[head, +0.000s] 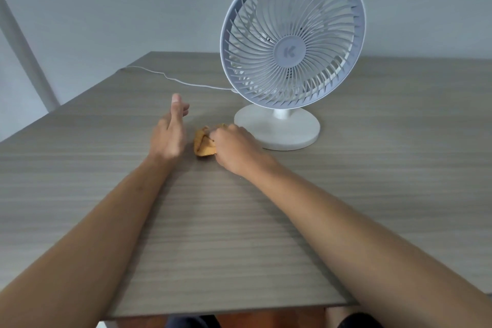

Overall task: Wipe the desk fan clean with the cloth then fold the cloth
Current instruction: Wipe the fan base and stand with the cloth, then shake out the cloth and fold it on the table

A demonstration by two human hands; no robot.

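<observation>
1. Two bare forearms reach in from 6 o'clock across the wood-grain desk (pixel 239 221), its near edge running along the bottom of the view.
2. Farther in, near the centre, the left hand (pixel 168 133) hovers edge-on with thumb raised and fingers loosely apart and extended. It holds nothing, and whether it touches the desk cannot be told.
3. Just at its 3 o'clock, the right hand (pixel 235 147) has its fingers curled closed on a bunched orange cloth (pixel 203 143), which rests on the desk between the two hands.
4. Beyond the right hand at 1 o'clock, just clear of the knuckles, sits the round white base of the desk fan (pixel 290 42), with its tilted grille rising toward 12 o'clock.
5. A thin white cord (pixel 173 79) trails from the fan toward 10 o'clock, reaching the desk's far-left edge.
6. By judgement, the step in hand is gathering the cloth, though wiping may equally be over and folding about to begin.
7. Wiping would call for lifting the cloth to the grille while the free hand steadies the base. Folding would call for spreading it flat first.
</observation>
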